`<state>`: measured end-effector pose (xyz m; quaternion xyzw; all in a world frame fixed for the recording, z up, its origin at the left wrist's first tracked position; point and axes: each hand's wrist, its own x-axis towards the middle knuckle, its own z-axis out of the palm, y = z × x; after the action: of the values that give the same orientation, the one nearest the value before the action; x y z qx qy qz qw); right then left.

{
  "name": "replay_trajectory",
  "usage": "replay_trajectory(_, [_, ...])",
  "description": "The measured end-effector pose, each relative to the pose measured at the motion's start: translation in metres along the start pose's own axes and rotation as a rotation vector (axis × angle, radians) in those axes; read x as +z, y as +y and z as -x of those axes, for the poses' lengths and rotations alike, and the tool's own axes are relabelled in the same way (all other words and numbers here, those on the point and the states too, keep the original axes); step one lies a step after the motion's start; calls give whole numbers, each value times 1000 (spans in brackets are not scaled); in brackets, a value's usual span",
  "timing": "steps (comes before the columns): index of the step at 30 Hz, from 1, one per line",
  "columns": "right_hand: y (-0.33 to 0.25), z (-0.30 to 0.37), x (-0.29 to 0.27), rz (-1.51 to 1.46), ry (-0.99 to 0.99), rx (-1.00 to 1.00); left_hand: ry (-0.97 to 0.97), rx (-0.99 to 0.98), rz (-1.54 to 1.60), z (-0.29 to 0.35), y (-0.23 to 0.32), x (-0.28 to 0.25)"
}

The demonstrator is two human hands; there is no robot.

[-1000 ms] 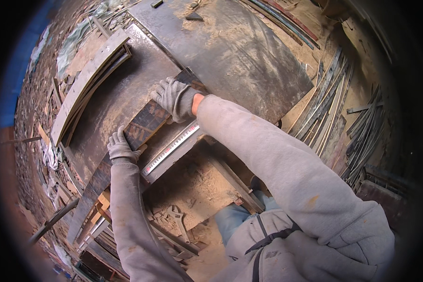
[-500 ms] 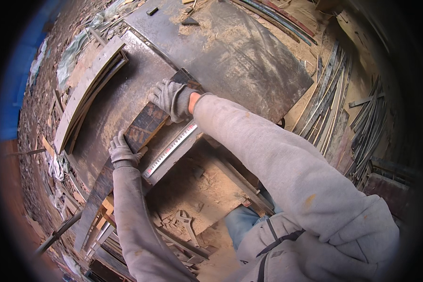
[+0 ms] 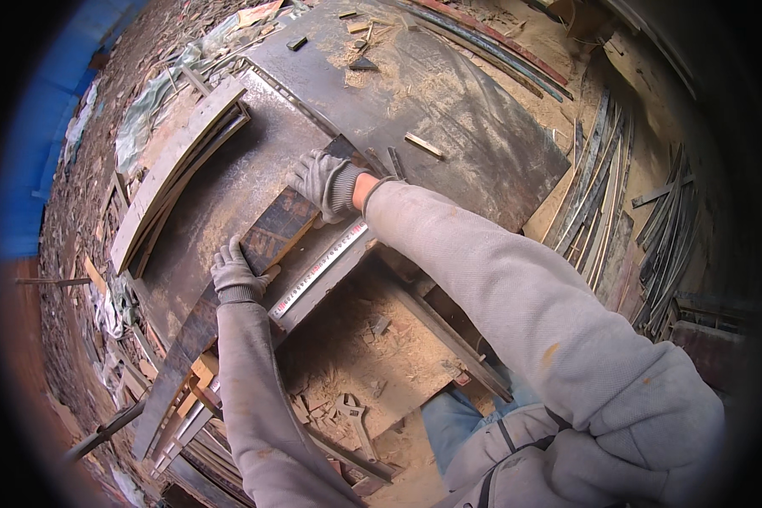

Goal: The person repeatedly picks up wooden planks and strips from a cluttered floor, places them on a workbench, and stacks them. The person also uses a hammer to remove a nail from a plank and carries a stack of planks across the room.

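A long strip of dark, film-faced plywood (image 3: 267, 235) lies slantwise across the metal-topped table, its pale cut edge toward me. My right hand (image 3: 326, 184), in a grey knit glove, is closed over the strip near its far end, with the fingertips partly hidden. Lower down the strip is my gloved left hand (image 3: 239, 273), fingers over the top and thumb at the near edge. Beside the strip's near edge, a white measuring scale (image 3: 322, 269) with red marks runs along the table's front. The near end of the strip extends past the table at lower left.
Curved boards (image 3: 178, 173) are stacked at the table's left. Small offcuts (image 3: 423, 146) and sawdust lie on the metal top (image 3: 474, 110). Below the front edge, an adjustable wrench (image 3: 357, 419) rests on a sawdust-covered board. Bundles of thin strips (image 3: 597, 186) lie at right.
The whole view has shifted, so the scene sits slightly lower and to the right. Small offcuts now lie beyond the strip's far end, where none showed before. Both hands keep their hold.
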<state>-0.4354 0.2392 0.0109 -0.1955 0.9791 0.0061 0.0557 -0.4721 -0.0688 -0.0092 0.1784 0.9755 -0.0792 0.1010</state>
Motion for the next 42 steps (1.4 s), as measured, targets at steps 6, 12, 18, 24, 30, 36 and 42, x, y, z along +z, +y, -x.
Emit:
replay_trajectory(6, [-14,38,12,-38,-20,4,-76,-4,-73,35,22,10])
replay_trajectory(12, [-60,118,29,-74,-21,-72,-7,16,-40,143,44,50])
replay_trajectory(18, [-91,242,46,-94,-122,-146,-100,195,70,253,95,82])
replay_trajectory(24, [-72,407,-12,-108,-132,-197,-44,239,211,382,210,49])
replay_trajectory(30, [45,561,-135,-17,147,-235,159,320,409,409,380,-70])
replay_trajectory(36, [76,721,-194,43,62,-174,923,-1136,1467,578,354,-17])
replay_trajectory(42, [51,788,-169,92,299,-182,596,-1496,2732,543,274,96])
